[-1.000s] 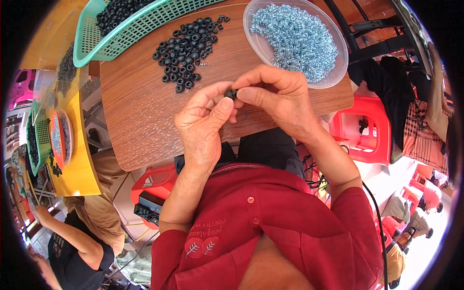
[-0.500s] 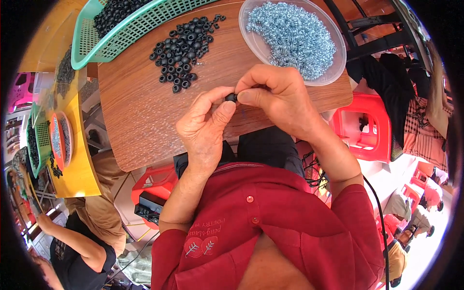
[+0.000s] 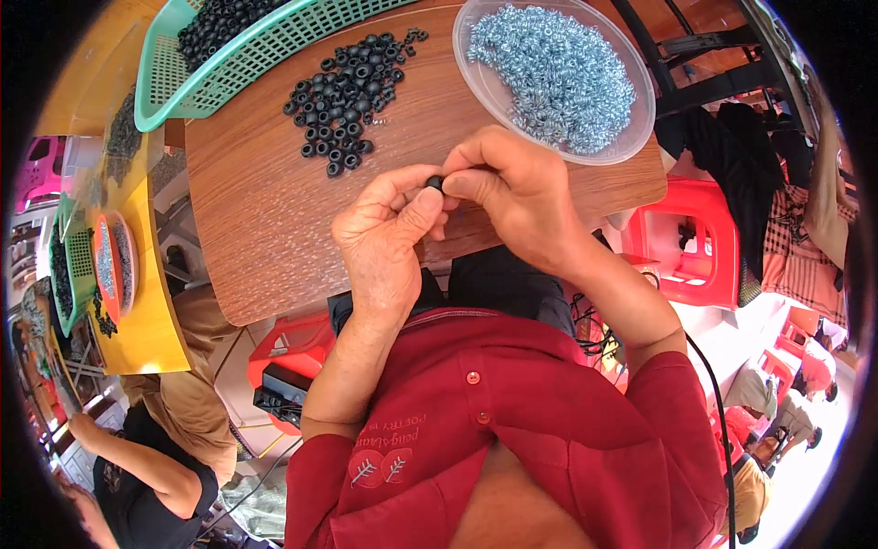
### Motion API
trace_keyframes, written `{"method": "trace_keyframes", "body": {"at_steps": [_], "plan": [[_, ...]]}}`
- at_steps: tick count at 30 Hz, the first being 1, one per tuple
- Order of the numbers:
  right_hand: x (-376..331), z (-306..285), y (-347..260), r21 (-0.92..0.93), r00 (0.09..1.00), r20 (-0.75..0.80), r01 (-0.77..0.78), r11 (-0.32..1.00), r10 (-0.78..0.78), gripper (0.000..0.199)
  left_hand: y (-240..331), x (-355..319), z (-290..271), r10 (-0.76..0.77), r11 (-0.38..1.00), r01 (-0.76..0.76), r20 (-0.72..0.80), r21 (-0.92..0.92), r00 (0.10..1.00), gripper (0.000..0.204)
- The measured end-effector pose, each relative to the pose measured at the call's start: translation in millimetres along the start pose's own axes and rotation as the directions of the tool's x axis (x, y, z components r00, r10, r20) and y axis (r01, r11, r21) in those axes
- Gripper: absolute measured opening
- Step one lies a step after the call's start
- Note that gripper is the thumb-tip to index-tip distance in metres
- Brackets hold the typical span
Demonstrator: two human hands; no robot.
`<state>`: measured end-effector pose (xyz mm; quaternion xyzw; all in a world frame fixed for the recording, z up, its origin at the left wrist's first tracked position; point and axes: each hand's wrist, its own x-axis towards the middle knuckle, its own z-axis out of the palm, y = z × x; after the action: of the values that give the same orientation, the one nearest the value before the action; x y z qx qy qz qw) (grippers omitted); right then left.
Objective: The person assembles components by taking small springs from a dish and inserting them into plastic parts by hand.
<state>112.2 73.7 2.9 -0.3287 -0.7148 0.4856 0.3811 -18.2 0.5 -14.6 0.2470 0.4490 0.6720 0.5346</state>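
Over the near part of the wooden table, my left hand (image 3: 384,229) pinches a small round black cap (image 3: 435,183) between thumb and forefinger. From the other side, my right hand (image 3: 517,197) closes its thumb and forefinger at that same cap; fingertips hide whether a smaller piece is there. Just beyond my hands lies a loose pile of black caps (image 3: 340,114), many with a round hole showing. A clear round tub (image 3: 647,119) full of tiny shiny metal springs (image 3: 558,78) stands beyond my right hand.
A green plastic basket (image 3: 174,96) heaped with black caps sits at the far left of the table (image 3: 251,229). Red plastic stools (image 3: 690,197) stand to the right. At the left, a person (image 3: 151,462) sits near a yellow table (image 3: 151,311) with similar containers.
Both hands have shifted slightly, with the black cap moving a little left and up. My right hand's grip has turned a bit and its wrist is lower. The pile and tub are unchanged.
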Motion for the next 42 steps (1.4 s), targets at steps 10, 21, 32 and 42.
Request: {"method": "trace_keyframes", "body": {"at_steps": [10, 21, 32, 42], "plan": [[-5, 6, 11, -0.437, 0.83, -0.034, 0.489, 0.755, -0.557, 0.026, 4, 6, 3, -0.133, 0.988, 0.132, -0.014, -0.086, 0.991, 0.021], [-9, 7, 18, -0.598, 0.797, 0.012, 0.489, 0.635, -0.603, 0.032, 5, 9, 5, -0.216, 0.974, 0.211, -0.049, -0.085, 0.975, 0.02], [-1, 5, 25, -0.525, 0.774, 0.03, 0.55, 0.649, -0.632, 0.033, 2, 10, 9, -0.198, 0.974, 0.19, -0.061, -0.119, 0.978, 0.015], [4, 1, 34, -0.421, 0.787, -0.009, 0.557, 0.716, -0.618, 0.024, 5, 8, 11, -0.191, 0.97, 0.187, -0.017, -0.154, 0.981, 0.018]]}}
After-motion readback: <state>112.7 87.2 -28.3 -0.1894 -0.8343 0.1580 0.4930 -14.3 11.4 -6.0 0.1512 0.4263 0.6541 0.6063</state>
